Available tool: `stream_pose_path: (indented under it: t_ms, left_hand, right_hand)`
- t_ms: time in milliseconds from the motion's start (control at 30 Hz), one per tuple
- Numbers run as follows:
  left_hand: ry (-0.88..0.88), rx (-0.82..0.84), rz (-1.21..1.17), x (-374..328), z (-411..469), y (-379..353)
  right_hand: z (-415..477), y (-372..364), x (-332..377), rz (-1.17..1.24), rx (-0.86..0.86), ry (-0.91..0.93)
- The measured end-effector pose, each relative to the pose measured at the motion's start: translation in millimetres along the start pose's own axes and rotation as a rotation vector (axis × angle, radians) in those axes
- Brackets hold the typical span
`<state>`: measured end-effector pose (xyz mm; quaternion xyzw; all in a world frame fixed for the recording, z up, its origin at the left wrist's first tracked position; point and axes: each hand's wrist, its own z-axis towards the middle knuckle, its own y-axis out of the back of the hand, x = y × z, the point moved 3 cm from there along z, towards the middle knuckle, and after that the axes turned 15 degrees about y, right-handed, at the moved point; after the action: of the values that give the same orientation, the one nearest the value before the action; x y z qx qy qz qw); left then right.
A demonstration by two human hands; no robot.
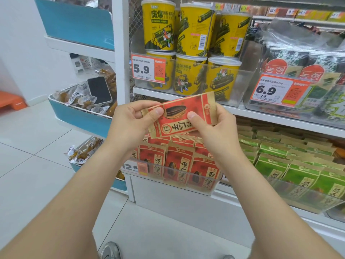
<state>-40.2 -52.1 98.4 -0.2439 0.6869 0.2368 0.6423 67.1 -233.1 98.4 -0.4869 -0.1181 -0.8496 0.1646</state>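
Now | left hand [130,120] and right hand [211,126] pinch red packet [179,114] at opposite ends | long axis sideways, tilted, upside down | hovers above red-packet bin [212,186], both hands equally near

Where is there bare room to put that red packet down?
The narrow white shelf edge right of the yellow cans, and the floor tiles left of the blue bins. The cans, the bin of red packets and the green packets are packed full.

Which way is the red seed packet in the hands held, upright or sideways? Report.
Sideways: red packet spans left hand to right hand, lettering turned.
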Motion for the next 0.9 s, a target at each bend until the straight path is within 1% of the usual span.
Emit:
stream_pose_path:
  t_ms: [67, 167, 200, 233, 267, 333, 400, 467, 533, 600, 667, 733, 800, 833, 867, 900]
  left_hand:
    - [-0.044, -0.052, 0.090, 2.0, 9.4, 10.1]
    - [-0.147, -0.257, 0.387, 3.8, 21.6, 28.6]
    - [-0.141, -0.307, 0.489, 4.1, 24.6, 34.9]
    - [-0.106, -0.319, 0.576, 5.1, 27.2, 40.6]
    - [-0.057, -0.300, 0.651, 6.2, 28.4, 45.2]
    - [0.033, -0.209, 0.791, 11.3, 30.0, 50.5]
    - [0.087, -0.123, 0.932, 17.3, 31.2, 55.1]
    - [0.114, -0.103, 1.018, 21.2, 35.7, 62.2]
    - [0.110, -0.107, 1.065, 22.0, 39.4, 68.0]
    - [0.103, -0.125, 1.059, 18.8, 40.8, 69.1]
    - [0.092, -0.156, 1.016, 16.5, 42.3, 67.4]
    - [0.028, -0.222, 0.944, 14.5, 44.1, 65.9]
    - [-0.041, -0.329, 0.852, 11.5, 45.4, 66.1]
    - [-0.068, -0.384, 0.810, 10.5, 46.7, 67.1]
    - [-0.096, -0.426, 0.778, 9.2, 47.1, 67.7]
    - [-0.125, -0.446, 0.765, 8.8, 48.3, 67.9]
  right_hand:
    - [0.6, -5.8, -2.7, -0.146, 0.007, 0.110]
    - [3.4, -14.9, -6.4, -0.356, -0.069, 0.314]
    - [5.5, -19.5, -8.1, -0.391, -0.070, 0.356]
    - [8.0, -25.8, -10.1, -0.404, -0.055, 0.375]
    - [10.3, -33.3, -12.6, -0.410, -0.028, 0.377]
    - [15.6, -51.7, -20.5, -0.435, 0.048, 0.367]
    - [20.7, -71.5, -26.4, -0.458, 0.140, 0.368]
    - [25.3, -90.3, -30.8, -0.490, 0.254, 0.374]
    - [27.8, -108.9, -37.0, -0.556, 0.404, 0.386]
    - [26.6, -125.1, -44.0, -0.591, 0.531, 0.391]
    - [25.8, -135.3, -47.9, -0.631, 0.553, 0.390]
    - [30.2, -137.1, -46.0, -0.639, 0.486, 0.379]
    - [35.2, -135.2, -41.7, -0.595, 0.421, 0.367]
    - [36.6, -135.5, -41.1, -0.581, 0.444, 0.352]
    - [36.2, -137.3, -42.2, -0.579, 0.515, 0.335]
    - [33.3, -140.6, -44.4, -0.598, 0.622, 0.319]
